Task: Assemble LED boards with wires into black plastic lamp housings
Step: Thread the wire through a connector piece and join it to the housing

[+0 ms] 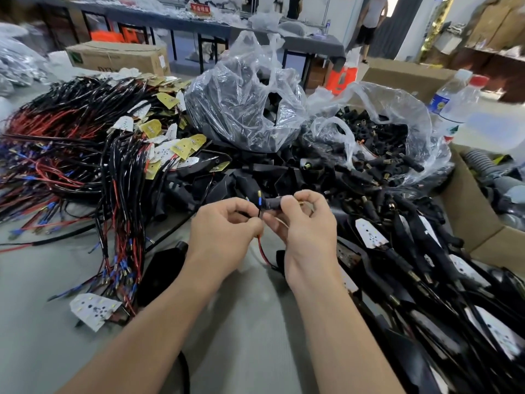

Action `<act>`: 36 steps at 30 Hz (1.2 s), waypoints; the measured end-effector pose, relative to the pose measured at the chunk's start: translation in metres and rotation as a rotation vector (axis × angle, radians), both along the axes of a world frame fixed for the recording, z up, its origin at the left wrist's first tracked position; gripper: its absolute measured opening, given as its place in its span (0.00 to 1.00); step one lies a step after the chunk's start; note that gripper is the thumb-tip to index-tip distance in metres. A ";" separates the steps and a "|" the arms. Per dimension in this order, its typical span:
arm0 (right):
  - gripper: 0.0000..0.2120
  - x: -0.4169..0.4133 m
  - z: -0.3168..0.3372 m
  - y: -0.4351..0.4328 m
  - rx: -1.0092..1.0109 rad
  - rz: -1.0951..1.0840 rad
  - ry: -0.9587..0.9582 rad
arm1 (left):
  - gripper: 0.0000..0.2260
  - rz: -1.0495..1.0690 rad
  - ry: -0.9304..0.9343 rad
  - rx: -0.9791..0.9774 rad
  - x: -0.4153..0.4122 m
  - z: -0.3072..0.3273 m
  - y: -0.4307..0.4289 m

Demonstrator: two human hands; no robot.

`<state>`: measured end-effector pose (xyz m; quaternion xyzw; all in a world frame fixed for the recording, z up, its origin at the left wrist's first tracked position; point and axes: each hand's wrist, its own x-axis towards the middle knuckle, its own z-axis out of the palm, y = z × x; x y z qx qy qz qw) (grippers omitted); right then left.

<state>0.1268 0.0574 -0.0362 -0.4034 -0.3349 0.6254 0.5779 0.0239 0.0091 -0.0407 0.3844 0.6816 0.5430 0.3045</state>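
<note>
The step in hand looks like threading the wires point(262, 251) through a short black stem piece point(272, 203); next they likely need pulling fully through, with a steady hold on the stem. The left hand point(224, 231) pinches the wires between thumb and forefinger just left of the stem piece. The right hand point(306, 223) grips its other end with curled fingers, and the red lead hangs below both hands.

Assembly workshop: heaps of wired LED boards point(85, 132), bagged black parts point(241, 109), cartons point(119, 56) — long workbenches point(170, 21) behind.
</note>
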 end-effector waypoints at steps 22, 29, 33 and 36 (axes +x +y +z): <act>0.08 0.039 0.003 0.005 0.284 0.229 -0.361 | 0.11 -0.068 0.248 0.126 0.007 -0.004 -0.011; 0.07 0.037 0.004 0.002 0.241 0.195 -0.275 | 0.15 -0.138 0.048 0.167 0.005 -0.004 -0.009; 0.08 0.037 0.006 -0.003 0.326 0.211 -0.321 | 0.10 -0.147 0.052 0.142 0.004 -0.006 -0.008; 0.04 0.035 0.006 -0.004 0.301 0.227 -0.378 | 0.06 -0.170 0.034 0.135 0.005 -0.006 -0.009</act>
